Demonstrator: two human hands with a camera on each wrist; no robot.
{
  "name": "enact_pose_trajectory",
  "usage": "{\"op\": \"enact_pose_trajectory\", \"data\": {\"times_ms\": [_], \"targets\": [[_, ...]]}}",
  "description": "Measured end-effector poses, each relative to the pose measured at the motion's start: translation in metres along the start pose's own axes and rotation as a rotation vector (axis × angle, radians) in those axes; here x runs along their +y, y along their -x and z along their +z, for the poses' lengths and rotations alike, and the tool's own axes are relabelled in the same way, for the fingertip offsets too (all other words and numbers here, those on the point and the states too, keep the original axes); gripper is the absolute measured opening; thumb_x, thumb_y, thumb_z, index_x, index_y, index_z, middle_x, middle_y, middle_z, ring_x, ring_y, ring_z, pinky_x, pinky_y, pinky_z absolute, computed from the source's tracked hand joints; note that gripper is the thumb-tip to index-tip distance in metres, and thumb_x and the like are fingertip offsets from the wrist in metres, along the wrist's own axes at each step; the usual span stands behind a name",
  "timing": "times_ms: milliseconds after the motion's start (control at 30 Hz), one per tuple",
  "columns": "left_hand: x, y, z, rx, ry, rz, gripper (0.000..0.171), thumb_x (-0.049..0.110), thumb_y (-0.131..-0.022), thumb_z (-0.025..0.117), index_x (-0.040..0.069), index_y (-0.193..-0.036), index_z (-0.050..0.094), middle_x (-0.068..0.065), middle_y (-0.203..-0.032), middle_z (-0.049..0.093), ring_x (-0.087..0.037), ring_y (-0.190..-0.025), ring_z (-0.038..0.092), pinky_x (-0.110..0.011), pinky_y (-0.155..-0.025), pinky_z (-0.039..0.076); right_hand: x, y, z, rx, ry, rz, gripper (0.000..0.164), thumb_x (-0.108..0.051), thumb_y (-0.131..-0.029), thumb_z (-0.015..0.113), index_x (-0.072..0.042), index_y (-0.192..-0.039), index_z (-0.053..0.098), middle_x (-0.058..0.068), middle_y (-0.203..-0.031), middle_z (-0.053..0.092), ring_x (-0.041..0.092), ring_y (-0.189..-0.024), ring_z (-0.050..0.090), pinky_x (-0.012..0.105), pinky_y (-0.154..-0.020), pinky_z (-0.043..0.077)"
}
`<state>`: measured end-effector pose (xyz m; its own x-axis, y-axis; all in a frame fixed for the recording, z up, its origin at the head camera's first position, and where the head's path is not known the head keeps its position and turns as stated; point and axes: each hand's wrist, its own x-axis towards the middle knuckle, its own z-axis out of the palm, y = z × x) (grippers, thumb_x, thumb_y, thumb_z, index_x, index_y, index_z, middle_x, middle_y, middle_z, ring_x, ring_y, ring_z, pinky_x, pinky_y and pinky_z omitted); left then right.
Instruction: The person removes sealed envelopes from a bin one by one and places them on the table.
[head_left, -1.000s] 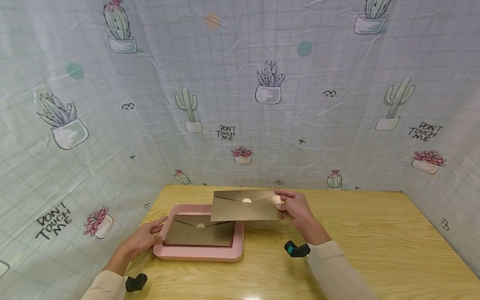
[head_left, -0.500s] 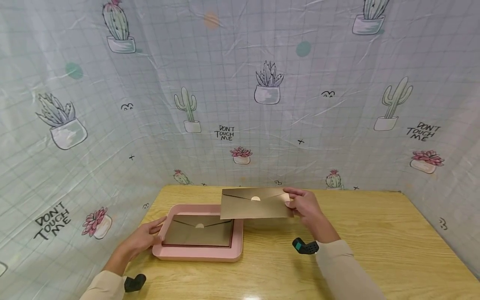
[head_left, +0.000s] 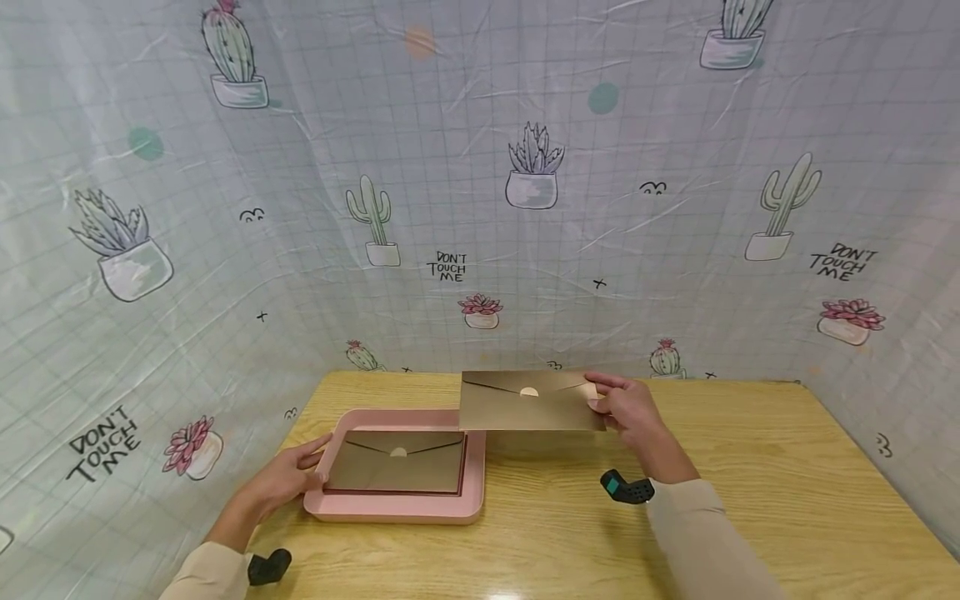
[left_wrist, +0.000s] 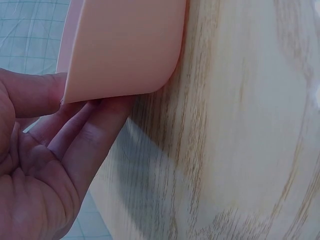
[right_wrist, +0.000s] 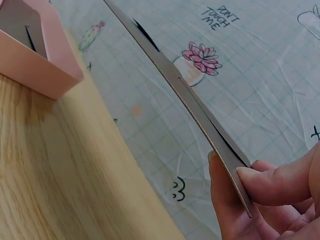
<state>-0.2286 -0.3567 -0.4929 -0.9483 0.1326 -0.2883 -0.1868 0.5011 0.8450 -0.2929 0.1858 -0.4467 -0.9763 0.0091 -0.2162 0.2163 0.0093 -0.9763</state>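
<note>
My right hand (head_left: 628, 410) pinches a gold-brown envelope (head_left: 529, 408) by its right end, thumb on the flap side and fingers behind. The envelope hangs above the table, just right of a pink tray (head_left: 397, 508), and its lower left corner overlaps the tray's far right corner in the head view. Inside the tray lies a like envelope (head_left: 397, 471) with dark red edges showing beneath it. At the tray's left wall is my left hand (head_left: 281, 482); in the left wrist view its thumb (left_wrist: 37, 94) lies over the rim and its fingers (left_wrist: 97, 130) sit against the outside.
A light wooden table (head_left: 555, 525) carries the tray on its left side. Behind and beside it hangs a pale grid curtain (head_left: 585, 242) printed with cacti and words. Black devices are strapped at both wrists, the right one (head_left: 627, 487) near the sleeve.
The right hand has carried the envelope to the right and slightly up, away from over the tray. My left hand and the tray have stayed in place.
</note>
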Motion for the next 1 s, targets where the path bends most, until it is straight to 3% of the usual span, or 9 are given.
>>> {"op": "enact_pose_trajectory", "data": {"times_ms": [300,533,867,1000], "targets": [[0.0,0.0,-0.001,-0.016,0.037,0.001,0.087,-0.007,-0.094,0.061,0.002,-0.166,0.014,-0.038,-0.163,0.027,-0.058,-0.144,0.042,-0.057,-0.103,0.055,0.001,-0.004,-0.018,0.002,0.01,0.004,0.057,0.007,-0.098,0.059,-0.001,-0.154,0.05,0.022,-0.148,0.058,0.006,-0.087,0.067,0.023,-0.069,0.055],[0.001,0.001,-0.001,-0.023,0.042,-0.011,0.085,-0.006,-0.096,0.061,0.002,-0.167,0.014,-0.038,-0.163,0.026,-0.058,-0.144,0.042,-0.057,-0.104,0.055,0.002,-0.003,-0.032,0.005,0.0,0.014,0.06,0.007,-0.097,0.06,-0.002,-0.155,0.048,0.002,-0.126,0.068,0.004,-0.087,0.068,0.023,-0.073,0.057],[0.001,0.002,0.0,-0.018,0.028,0.004,0.085,-0.007,-0.095,0.06,0.002,-0.167,0.014,-0.038,-0.163,0.027,-0.058,-0.144,0.042,-0.058,-0.104,0.054,0.004,0.0,-0.051,0.027,0.016,0.02,0.061,0.007,-0.097,0.061,-0.001,-0.155,0.047,0.002,-0.125,0.066,0.004,-0.088,0.066,0.022,-0.074,0.057],[0.0,0.001,0.001,-0.013,0.032,0.001,0.086,-0.008,-0.095,0.059,0.002,-0.167,0.014,-0.038,-0.163,0.027,-0.058,-0.144,0.042,-0.057,-0.103,0.055,0.006,0.001,-0.059,0.039,0.029,0.032,0.061,0.006,-0.097,0.06,-0.002,-0.156,0.047,0.01,-0.134,0.061,0.005,-0.09,0.065,0.022,-0.075,0.057]]}}
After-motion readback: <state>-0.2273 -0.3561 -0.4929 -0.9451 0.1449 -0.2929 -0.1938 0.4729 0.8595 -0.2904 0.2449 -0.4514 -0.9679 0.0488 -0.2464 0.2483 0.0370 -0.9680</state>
